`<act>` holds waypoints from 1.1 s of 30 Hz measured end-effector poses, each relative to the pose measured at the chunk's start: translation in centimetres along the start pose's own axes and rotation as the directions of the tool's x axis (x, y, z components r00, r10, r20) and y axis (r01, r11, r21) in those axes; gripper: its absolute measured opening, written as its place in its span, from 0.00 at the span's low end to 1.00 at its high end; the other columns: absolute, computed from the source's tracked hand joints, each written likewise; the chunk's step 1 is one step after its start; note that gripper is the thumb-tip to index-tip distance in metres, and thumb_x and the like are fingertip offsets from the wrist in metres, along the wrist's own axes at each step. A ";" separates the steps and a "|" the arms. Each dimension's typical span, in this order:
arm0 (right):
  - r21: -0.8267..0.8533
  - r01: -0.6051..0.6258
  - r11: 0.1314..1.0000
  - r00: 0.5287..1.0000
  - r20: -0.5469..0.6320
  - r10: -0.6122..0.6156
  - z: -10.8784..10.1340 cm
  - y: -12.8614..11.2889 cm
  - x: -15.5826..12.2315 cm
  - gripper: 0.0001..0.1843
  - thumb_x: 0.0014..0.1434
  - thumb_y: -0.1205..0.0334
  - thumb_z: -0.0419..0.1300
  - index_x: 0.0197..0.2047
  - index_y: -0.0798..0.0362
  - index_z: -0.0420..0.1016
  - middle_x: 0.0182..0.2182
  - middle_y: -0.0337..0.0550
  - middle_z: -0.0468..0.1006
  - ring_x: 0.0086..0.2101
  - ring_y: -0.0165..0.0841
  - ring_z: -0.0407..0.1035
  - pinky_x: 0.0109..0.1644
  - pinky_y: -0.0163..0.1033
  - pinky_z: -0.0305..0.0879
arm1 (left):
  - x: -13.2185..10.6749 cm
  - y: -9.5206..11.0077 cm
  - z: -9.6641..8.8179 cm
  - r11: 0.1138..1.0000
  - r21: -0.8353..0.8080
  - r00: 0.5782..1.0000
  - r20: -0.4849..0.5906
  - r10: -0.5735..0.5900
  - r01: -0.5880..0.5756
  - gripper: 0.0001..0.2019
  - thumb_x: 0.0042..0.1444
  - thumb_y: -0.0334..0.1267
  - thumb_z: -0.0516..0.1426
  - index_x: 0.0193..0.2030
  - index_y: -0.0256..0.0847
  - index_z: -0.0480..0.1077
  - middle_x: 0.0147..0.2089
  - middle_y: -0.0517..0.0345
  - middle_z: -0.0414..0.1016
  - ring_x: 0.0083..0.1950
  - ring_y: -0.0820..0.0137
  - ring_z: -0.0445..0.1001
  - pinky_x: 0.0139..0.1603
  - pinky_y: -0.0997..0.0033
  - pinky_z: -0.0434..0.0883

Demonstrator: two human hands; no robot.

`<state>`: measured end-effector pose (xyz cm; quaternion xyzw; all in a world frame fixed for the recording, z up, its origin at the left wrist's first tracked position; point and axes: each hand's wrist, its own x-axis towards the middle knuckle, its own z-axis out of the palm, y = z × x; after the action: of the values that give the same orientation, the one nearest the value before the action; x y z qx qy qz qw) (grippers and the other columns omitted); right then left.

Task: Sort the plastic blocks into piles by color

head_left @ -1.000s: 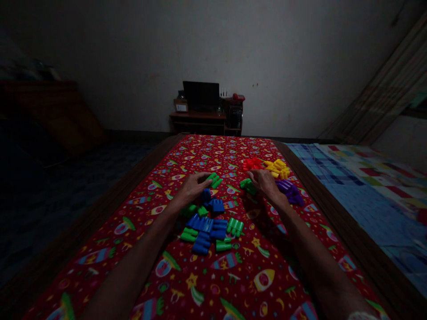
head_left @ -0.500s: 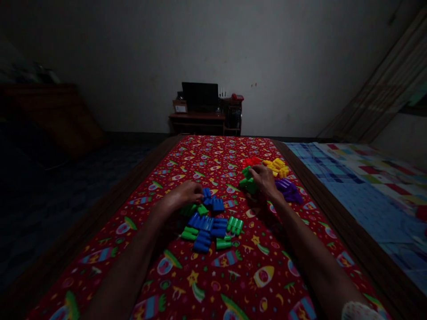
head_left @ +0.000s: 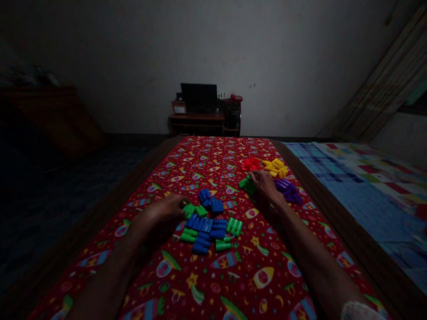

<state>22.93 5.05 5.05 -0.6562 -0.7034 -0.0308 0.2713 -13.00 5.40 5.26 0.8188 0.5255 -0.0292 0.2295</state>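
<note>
My left hand (head_left: 171, 206) is at the left side of the loose cluster, its curled fingertips on a green toy block (head_left: 189, 210). Beside that block lie another green block (head_left: 201, 211) and several blue blocks (head_left: 204, 224), with more green blocks (head_left: 234, 226) around them. Over on the right, my right hand (head_left: 264, 183) reaches down to a small pile of green blocks (head_left: 246, 184), fingers pinched at its upper edge and partly hiding it. What exactly sits between those fingers is hard to see in the dim light.
Behind my right hand are red blocks (head_left: 251, 164) and yellow blocks (head_left: 276, 167); purple blocks (head_left: 288, 191) lie to its right. A red patterned cloth (head_left: 213, 284) covers the table. Beyond stands a desk with a monitor (head_left: 199, 97). A quilted bed (head_left: 353, 178) is at the right.
My left hand has moved left and nearer, from a blue block to a green one. My right hand has lowered slightly; the green block it held raised is now down at the pile.
</note>
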 end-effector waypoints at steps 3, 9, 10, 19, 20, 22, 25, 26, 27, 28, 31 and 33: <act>0.053 -0.001 0.999 0.997 -0.072 0.005 -0.6 -0.4 0.1 0.18 0.63 0.61 0.52 0.28 0.57 0.78 0.23 0.46 0.77 0.25 0.32 0.67 0.31 0.34 0.54 | 0.5 -0.2 0.0 1.000 -0.012 1.000 0.001 -0.022 0.022 0.15 0.42 0.37 0.56 0.39 0.41 0.75 0.37 0.59 0.79 0.39 0.66 0.76 0.35 0.76 0.69; 0.246 0.097 0.965 0.993 -0.095 -0.076 -1.3 -2.6 0.0 0.19 0.64 0.57 0.51 0.29 0.58 0.78 0.23 0.45 0.76 0.25 0.31 0.68 0.32 0.34 0.56 | 0.8 -1.4 -1.1 0.963 -0.256 0.994 -0.087 0.064 -0.084 0.11 0.41 0.45 0.58 0.28 0.40 0.69 0.26 0.62 0.73 0.29 0.69 0.71 0.30 0.74 0.66; 0.297 0.128 0.946 0.991 -0.076 -0.110 -1.3 -3.4 -0.3 0.20 0.64 0.56 0.51 0.30 0.57 0.78 0.24 0.45 0.77 0.26 0.32 0.69 0.33 0.34 0.57 | 0.6 -1.1 -1.5 0.948 -0.303 0.990 -0.127 0.063 -0.099 0.12 0.41 0.46 0.58 0.27 0.40 0.69 0.25 0.62 0.72 0.28 0.69 0.71 0.29 0.73 0.67; 0.606 0.270 0.748 0.898 0.120 -0.422 -0.8 -10.4 -3.3 0.13 0.62 0.57 0.56 0.42 0.56 0.77 0.29 0.40 0.79 0.27 0.28 0.68 0.31 0.30 0.57 | -0.5 7.7 -1.1 0.781 -0.492 0.844 -0.531 0.080 -0.384 0.19 0.44 0.54 0.61 0.32 0.40 0.70 0.33 0.56 0.77 0.35 0.66 0.75 0.37 0.67 0.73; 0.578 0.267 0.771 0.908 0.118 -0.403 -0.9 -9.9 -3.0 0.12 0.62 0.58 0.55 0.38 0.57 0.77 0.27 0.39 0.77 0.26 0.27 0.66 0.30 0.30 0.55 | -0.4 8.2 -0.7 0.779 -0.484 0.841 -0.531 0.100 -0.399 0.19 0.46 0.54 0.60 0.34 0.40 0.70 0.34 0.56 0.77 0.36 0.66 0.76 0.39 0.67 0.73; 0.485 0.233 0.843 0.942 0.103 -0.320 -1.3 -8.1 -2.1 0.12 0.62 0.60 0.55 0.36 0.58 0.77 0.25 0.40 0.75 0.25 0.27 0.65 0.30 0.30 0.54 | -0.1 8.2 -0.3 0.797 -0.450 0.833 -0.541 0.116 -0.403 0.19 0.49 0.54 0.58 0.38 0.40 0.71 0.37 0.55 0.78 0.38 0.65 0.76 0.40 0.66 0.74; 0.195 0.125 0.973 0.990 0.035 -0.134 -1.8 -4.4 -0.7 0.12 0.62 0.63 0.53 0.40 0.59 0.77 0.30 0.46 0.77 0.29 0.31 0.67 0.33 0.33 0.55 | 0.2 6.7 -0.5 0.880 -0.339 0.864 -0.483 0.141 -0.333 0.16 0.50 0.51 0.57 0.38 0.41 0.72 0.40 0.54 0.79 0.40 0.64 0.77 0.42 0.66 0.74; 0.076 0.081 0.994 0.996 0.016 -0.082 -1.9 -3.4 -0.5 0.13 0.61 0.64 0.53 0.42 0.59 0.77 0.32 0.49 0.77 0.32 0.33 0.68 0.34 0.34 0.55 | 0.2 6.1 -0.7 0.910 -0.292 0.893 -0.422 0.152 -0.293 0.15 0.50 0.49 0.57 0.38 0.41 0.72 0.40 0.54 0.79 0.41 0.63 0.77 0.42 0.66 0.74; -0.033 0.041 0.999 0.999 0.012 -0.041 -2.0 -2.6 -0.4 0.13 0.61 0.65 0.53 0.43 0.59 0.77 0.34 0.51 0.78 0.34 0.35 0.69 0.36 0.35 0.55 | 0.1 5.5 -0.8 0.935 -0.246 0.925 -0.344 0.161 -0.254 0.14 0.50 0.47 0.56 0.38 0.41 0.73 0.40 0.54 0.79 0.41 0.63 0.77 0.42 0.66 0.73; -0.124 0.010 0.992 1.000 0.028 -0.006 -2.1 -2.0 -0.4 0.13 0.61 0.66 0.52 0.43 0.59 0.77 0.36 0.53 0.78 0.36 0.37 0.69 0.36 0.36 0.55 | 0.0 5.0 -0.8 0.955 -0.203 0.952 -0.258 0.164 -0.219 0.13 0.50 0.45 0.56 0.39 0.40 0.73 0.40 0.54 0.79 0.42 0.63 0.77 0.43 0.67 0.73; -0.284 -0.034 0.958 0.987 0.138 0.076 -2.0 -1.7 -0.7 0.14 0.63 0.65 0.51 0.44 0.58 0.77 0.38 0.56 0.78 0.39 0.40 0.70 0.37 0.37 0.56 | -0.2 4.3 -0.1 0.985 -0.087 0.987 -0.068 0.144 -0.149 0.17 0.46 0.41 0.59 0.44 0.41 0.72 0.44 0.54 0.79 0.46 0.62 0.76 0.45 0.69 0.72; -0.314 -0.026 0.949 0.978 0.190 0.090 -1.8 -1.9 -1.0 0.14 0.63 0.62 0.52 0.44 0.58 0.77 0.40 0.57 0.78 0.40 0.41 0.71 0.38 0.38 0.57 | -0.2 4.4 0.7 0.992 -0.014 0.992 -0.033 0.123 -0.124 0.20 0.44 0.39 0.60 0.47 0.43 0.71 0.48 0.55 0.77 0.48 0.62 0.75 0.47 0.69 0.71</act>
<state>21.74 3.17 6.78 -0.7108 -0.6941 -0.0658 0.0930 -9.06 3.45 6.16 0.8481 0.4777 0.0023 0.2291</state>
